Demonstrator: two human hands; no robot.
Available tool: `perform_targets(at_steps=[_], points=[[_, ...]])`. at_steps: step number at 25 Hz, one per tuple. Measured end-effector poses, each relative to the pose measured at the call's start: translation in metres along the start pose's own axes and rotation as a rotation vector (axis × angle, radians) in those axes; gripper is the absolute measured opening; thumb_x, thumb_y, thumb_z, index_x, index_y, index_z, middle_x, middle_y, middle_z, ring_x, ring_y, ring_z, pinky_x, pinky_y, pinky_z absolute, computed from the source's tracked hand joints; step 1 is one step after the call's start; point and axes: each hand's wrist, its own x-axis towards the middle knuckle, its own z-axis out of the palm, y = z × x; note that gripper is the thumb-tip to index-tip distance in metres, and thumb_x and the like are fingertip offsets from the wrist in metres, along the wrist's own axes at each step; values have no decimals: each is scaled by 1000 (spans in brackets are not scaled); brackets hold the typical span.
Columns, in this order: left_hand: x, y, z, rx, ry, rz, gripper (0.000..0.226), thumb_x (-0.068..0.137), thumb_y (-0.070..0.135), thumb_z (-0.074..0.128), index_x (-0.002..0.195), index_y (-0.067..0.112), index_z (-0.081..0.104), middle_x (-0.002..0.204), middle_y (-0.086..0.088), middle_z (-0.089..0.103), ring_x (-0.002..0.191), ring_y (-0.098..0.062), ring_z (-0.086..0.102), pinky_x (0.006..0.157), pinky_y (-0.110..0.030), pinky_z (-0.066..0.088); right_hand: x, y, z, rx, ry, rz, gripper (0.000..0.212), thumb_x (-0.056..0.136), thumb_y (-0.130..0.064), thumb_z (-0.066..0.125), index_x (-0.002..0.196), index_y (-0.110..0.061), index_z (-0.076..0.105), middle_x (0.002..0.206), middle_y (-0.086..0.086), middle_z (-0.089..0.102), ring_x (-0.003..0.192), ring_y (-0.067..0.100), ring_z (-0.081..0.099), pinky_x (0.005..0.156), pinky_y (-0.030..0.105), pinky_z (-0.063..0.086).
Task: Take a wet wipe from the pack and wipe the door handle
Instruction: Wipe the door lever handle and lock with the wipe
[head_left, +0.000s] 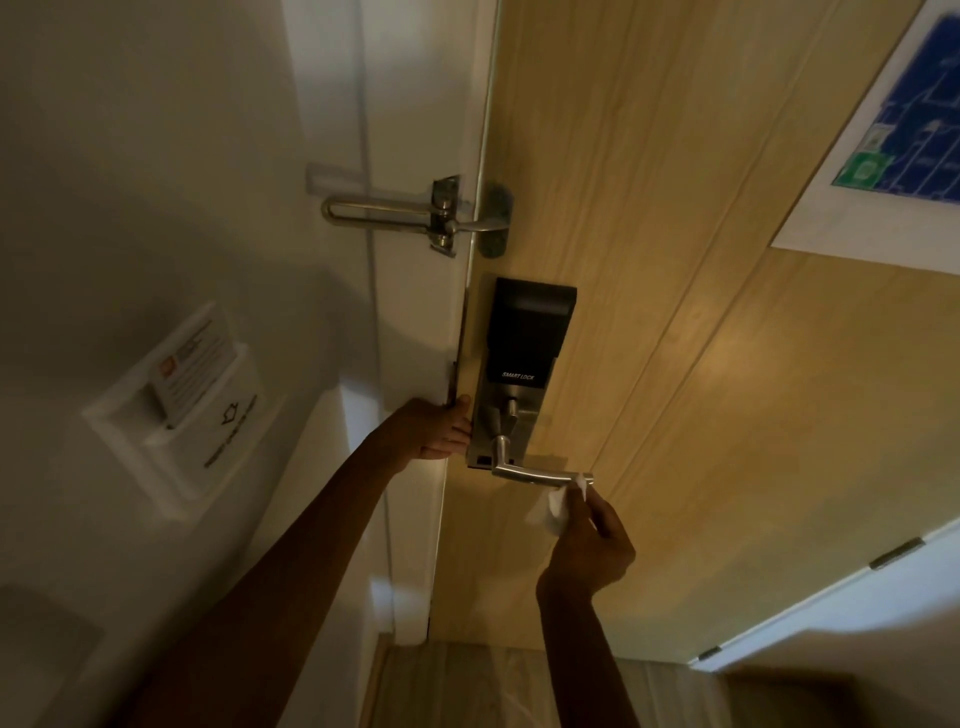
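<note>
A silver lever door handle (530, 473) juts out below a black and steel smart lock (522, 353) on the wooden door (701, 312). My right hand (592, 545) pinches a crumpled white wet wipe (553, 506) and presses it against the free end of the handle from underneath. My left hand (439, 428) rests on the door's edge beside the lock plate, fingers wrapped around the edge. The wipe pack is out of view.
A metal swing-bar latch (415, 213) bridges the white frame and the door above the lock. A card-holder switch (182, 400) sits on the left wall. A blue evacuation plan (904, 114) hangs on the door at upper right. Wooden floor (493, 686) shows below.
</note>
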Motion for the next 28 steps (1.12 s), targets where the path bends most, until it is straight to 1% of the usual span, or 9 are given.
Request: perform_targets(at_steps=[4, 11, 15, 17, 19, 21, 23, 26, 28], points=[[0, -1, -5, 18, 11, 4, 61, 100, 47, 31, 130, -1, 52, 136, -18, 56, 126, -26, 54, 108, -36, 42, -6, 1, 8, -39, 7, -79, 18, 75, -20, 81, 89, -10, 77, 83, 6, 76, 79, 22, 72, 70, 43, 61], [2, -6, -4, 13, 0, -15, 60, 99, 48, 33, 129, 0, 54, 134, -16, 58, 124, -25, 56, 106, -34, 44, -21, 8, 6, -59, -67, -26, 17, 77, -17, 79, 93, -15, 76, 85, 4, 75, 81, 24, 72, 66, 37, 60], [3, -7, -7, -7, -5, -6, 61, 99, 49, 33, 129, 0, 54, 135, -17, 57, 124, -26, 56, 105, -34, 45, -8, 16, -11, -21, -67, 190, 22, 84, -20, 72, 105, -17, 70, 99, 5, 71, 92, 27, 69, 71, 48, 60], [4, -7, -8, -22, -3, 1, 61, 98, 48, 36, 129, -1, 53, 135, -18, 57, 124, -27, 56, 104, -34, 45, -8, 16, -20, 56, -106, 328, 26, 89, -19, 66, 114, -12, 64, 110, 10, 66, 101, 31, 63, 68, 43, 57], [4, -8, -8, -18, -38, 8, 57, 100, 42, 35, 132, -2, 49, 137, -19, 54, 128, -29, 52, 107, -35, 43, -5, 8, -28, 74, -167, 335, 28, 90, -16, 63, 118, -9, 61, 115, 15, 64, 104, 35, 61, 66, 39, 55], [5, -10, -9, -10, -23, 34, 55, 99, 41, 38, 130, -2, 51, 135, -20, 56, 125, -29, 55, 99, -32, 47, 3, -11, -34, 63, -220, 224, 27, 88, -11, 65, 115, -13, 64, 113, 15, 66, 104, 35, 63, 71, 42, 56], [8, -13, -11, -5, 14, 54, 59, 96, 47, 41, 126, -1, 56, 130, -19, 60, 118, -26, 61, 89, -28, 52, 12, -39, -31, -10, -271, -18, 24, 85, -9, 68, 105, -23, 66, 106, 6, 69, 100, 26, 66, 77, 44, 57], [13, -14, -12, 10, 22, 55, 59, 96, 48, 41, 125, -1, 57, 129, -19, 61, 117, -26, 62, 91, -29, 52, 23, -73, -9, -135, -334, -366, 17, 88, -10, 67, 97, -24, 64, 95, -7, 68, 91, 8, 65, 73, 31, 58], [14, -14, -10, 6, 11, 46, 59, 96, 49, 40, 125, 0, 57, 130, -19, 61, 118, -26, 62, 95, -31, 50, 32, -72, 7, -164, -331, -353, 18, 90, -9, 64, 99, -25, 60, 97, -5, 67, 94, 12, 66, 73, 31, 57]])
